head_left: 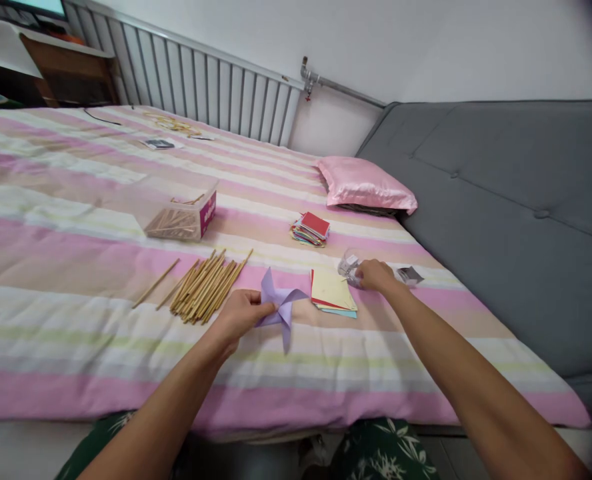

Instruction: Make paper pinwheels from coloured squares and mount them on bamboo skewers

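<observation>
I am pinching a purple paper pinwheel point(281, 303) with my left hand point(241, 315) just below the middle of the frame, fingers closed on its left side while it is lying on the striped bedsheet point(76, 280). My right hand point(373, 275) is reaching right of centre, fingers curled onto a small clear plastic container point(349, 265); I cannot tell whether I am truly gripping it. Between my hands a stack of coloured paper squares point(332, 293) is resting. Left of the pinwheel a row of wooden sticks point(206, 287) is lying, and above them a clear box of sticks point(179, 208). A second paper stack point(311, 229) is sitting near the pink pillow point(366, 185).
</observation>
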Available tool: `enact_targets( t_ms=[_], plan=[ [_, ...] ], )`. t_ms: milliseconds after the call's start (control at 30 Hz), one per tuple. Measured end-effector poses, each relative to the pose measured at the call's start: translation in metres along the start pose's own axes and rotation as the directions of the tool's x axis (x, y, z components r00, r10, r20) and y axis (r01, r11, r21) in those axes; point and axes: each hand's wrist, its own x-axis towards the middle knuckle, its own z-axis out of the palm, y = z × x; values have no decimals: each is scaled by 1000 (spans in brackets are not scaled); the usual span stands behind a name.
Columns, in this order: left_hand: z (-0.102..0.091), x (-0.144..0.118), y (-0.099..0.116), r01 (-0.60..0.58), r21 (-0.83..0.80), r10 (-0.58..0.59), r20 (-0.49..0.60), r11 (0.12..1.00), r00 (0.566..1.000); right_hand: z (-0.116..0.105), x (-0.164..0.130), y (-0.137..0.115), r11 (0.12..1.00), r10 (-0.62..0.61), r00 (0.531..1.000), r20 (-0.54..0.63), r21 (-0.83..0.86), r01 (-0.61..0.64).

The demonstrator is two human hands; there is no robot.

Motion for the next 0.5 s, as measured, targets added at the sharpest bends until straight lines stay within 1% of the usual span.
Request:
enact_targets(
  t_ms=[133, 300, 500],
  plan=[
    [-1, 1, -2, -16, 8, 16, 3, 1000, 1000, 5, 9, 2, 999, 36, 997, 65, -28, -34],
    [-3, 0, 0, -25, 0, 25, 5, 1000, 1000, 11, 15, 4, 998, 19, 990, 141, -62, -11],
    [-4, -2, 1, -18, -16, 18, -1, 1000, 1000, 16, 20, 3, 997, 12, 984, 176, -82, 3]
  ],
)
